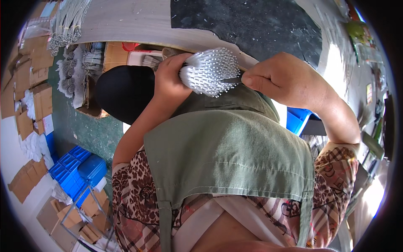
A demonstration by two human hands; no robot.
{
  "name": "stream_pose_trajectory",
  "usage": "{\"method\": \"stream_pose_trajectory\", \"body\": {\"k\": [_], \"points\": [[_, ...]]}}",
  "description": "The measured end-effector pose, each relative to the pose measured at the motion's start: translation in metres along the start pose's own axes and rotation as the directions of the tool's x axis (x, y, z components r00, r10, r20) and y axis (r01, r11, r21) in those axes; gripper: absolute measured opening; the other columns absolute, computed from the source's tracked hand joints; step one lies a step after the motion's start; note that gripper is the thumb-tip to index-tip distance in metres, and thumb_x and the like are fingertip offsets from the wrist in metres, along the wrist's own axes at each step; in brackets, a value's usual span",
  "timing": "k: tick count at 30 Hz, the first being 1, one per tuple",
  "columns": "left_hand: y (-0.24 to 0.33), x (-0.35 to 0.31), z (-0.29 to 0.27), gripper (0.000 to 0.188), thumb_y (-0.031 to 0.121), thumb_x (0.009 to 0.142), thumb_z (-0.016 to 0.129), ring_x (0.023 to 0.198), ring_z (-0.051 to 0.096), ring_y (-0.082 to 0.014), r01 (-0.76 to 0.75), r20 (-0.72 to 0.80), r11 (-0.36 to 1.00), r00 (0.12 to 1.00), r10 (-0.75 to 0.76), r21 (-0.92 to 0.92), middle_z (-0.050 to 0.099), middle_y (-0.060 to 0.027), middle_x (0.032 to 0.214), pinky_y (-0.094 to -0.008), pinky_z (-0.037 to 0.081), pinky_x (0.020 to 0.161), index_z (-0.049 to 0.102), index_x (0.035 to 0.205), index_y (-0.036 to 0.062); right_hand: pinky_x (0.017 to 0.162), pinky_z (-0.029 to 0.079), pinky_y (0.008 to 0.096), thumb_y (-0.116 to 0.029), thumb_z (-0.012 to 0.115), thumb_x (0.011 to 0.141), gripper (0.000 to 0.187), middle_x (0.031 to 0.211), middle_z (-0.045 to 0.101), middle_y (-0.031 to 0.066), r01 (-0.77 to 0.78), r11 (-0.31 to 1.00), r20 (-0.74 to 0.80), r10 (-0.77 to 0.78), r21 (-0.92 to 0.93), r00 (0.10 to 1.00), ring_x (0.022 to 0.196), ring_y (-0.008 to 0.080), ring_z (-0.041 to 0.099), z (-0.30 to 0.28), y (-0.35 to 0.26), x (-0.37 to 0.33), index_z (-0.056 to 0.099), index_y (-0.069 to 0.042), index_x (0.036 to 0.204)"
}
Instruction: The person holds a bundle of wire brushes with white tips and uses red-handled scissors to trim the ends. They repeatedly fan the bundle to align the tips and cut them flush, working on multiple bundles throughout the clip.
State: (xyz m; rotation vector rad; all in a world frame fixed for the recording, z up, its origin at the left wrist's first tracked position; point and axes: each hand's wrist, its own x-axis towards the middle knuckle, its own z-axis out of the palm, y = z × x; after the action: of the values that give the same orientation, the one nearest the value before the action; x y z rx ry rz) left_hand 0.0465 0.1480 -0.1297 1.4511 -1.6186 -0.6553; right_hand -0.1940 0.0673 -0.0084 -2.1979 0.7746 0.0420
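Note:
My left hand (170, 80) is wrapped round a thick bundle of thin white rods (210, 71) with small pale rounded tips. The tips fan out towards my right, above my lap. A thin dark pointed tool (231, 80) is pinched in my right hand (279, 80), its far end against or among the tips at the bundle's right side. The tool's exact kind is hard to make out, since my fingers cover its rear part. Inside my left fist, the other end of the bundle is hidden.
Ahead is a table (138, 21) with a black mat (247, 27) and a bunch of looped wire pieces (69, 25). Below it are bundles of white-bristled brushes (71, 77) and an open carton (115, 56). Blue crates (73, 168) and cardboard boxes (42, 101) lie left.

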Motion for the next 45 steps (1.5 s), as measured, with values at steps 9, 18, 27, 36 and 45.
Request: {"method": "stream_pose_trajectory", "body": {"k": [9, 18, 27, 36, 45], "points": [[0.0, -0.001, 0.0, 0.038, 0.013, 0.06, 0.077, 0.082, 0.063, -0.0295, 0.033, -0.002, 0.999, 0.999, -0.033, -0.037, 0.067, -0.0115, 0.089, -0.036, 0.05, 0.075, 0.065, 0.095, 0.0049, 0.057, 0.046, 0.0432, -0.025, 0.056, 0.088, 0.021, 0.07, 0.061, 0.0146, 0.1, 0.966, -0.029, -0.11, -0.24, 0.994, 0.066, 0.0343, 0.059, -0.004, -0.005, 0.001, 0.067, -0.007, 0.084], [-0.008, -0.007, 0.003, 0.04, 0.011, 0.063, 0.078, 0.088, 0.065, -0.0235, 0.114, 0.029, 0.977, 0.993, -0.111, -0.179, 0.067, -0.0121, 0.093, -0.032, 0.049, 0.079, 0.064, 0.099, 0.0025, 0.055, 0.043, 0.0429, -0.026, 0.057, 0.088, 0.022, 0.069, 0.06, 0.0152, 0.118, 0.984, -0.047, -0.125, -0.132, 0.991, 0.063, 0.0327, 0.06, -0.005, 0.0, 0.001, 0.066, -0.006, 0.086], [-0.038, -0.021, 0.032, 0.045, 0.009, 0.069, 0.078, 0.094, 0.063, -0.0148, 0.346, 0.078, 0.71, 0.921, -0.381, -0.613, 0.067, -0.0093, 0.101, -0.0276, 0.048, 0.083, 0.059, 0.108, -0.001, 0.048, 0.027, 0.0189, -0.043, 0.041, 0.097, 0.047, 0.056, 0.037, -0.0082, -0.45, 0.51, 0.367, 0.261, 0.733, 0.893, 0.051, 0.003, 0.032, 0.031, -0.007, -0.016, 0.065, -0.003, 0.098], [-0.028, -0.027, 0.032, 0.042, 0.007, 0.072, 0.076, 0.094, 0.062, -0.0139, 0.299, 0.1, 0.723, 0.947, -0.306, -0.622, 0.066, -0.0084, 0.102, -0.0269, 0.048, 0.083, 0.058, 0.109, -0.0028, 0.045, 0.021, 0.0198, -0.045, 0.04, 0.097, 0.05, 0.051, 0.036, -0.0087, -0.344, 0.551, 0.235, 0.26, 0.76, 0.937, 0.046, 0.0012, 0.028, 0.046, -0.009, -0.023, 0.064, -0.001, 0.097], [-0.015, -0.023, 0.024, 0.046, 0.01, 0.066, 0.079, 0.085, 0.065, -0.0177, 0.197, 0.009, 0.914, 0.978, -0.208, -0.353, 0.067, -0.0104, 0.092, -0.029, 0.049, 0.077, 0.059, 0.105, -0.0004, 0.047, 0.023, 0.0204, -0.044, 0.041, 0.097, 0.048, 0.051, 0.038, -0.0074, -0.362, 0.64, 0.224, 0.29, 0.678, 0.931, 0.048, 0.0023, 0.031, 0.04, -0.01, -0.022, 0.065, -0.003, 0.097]]}}
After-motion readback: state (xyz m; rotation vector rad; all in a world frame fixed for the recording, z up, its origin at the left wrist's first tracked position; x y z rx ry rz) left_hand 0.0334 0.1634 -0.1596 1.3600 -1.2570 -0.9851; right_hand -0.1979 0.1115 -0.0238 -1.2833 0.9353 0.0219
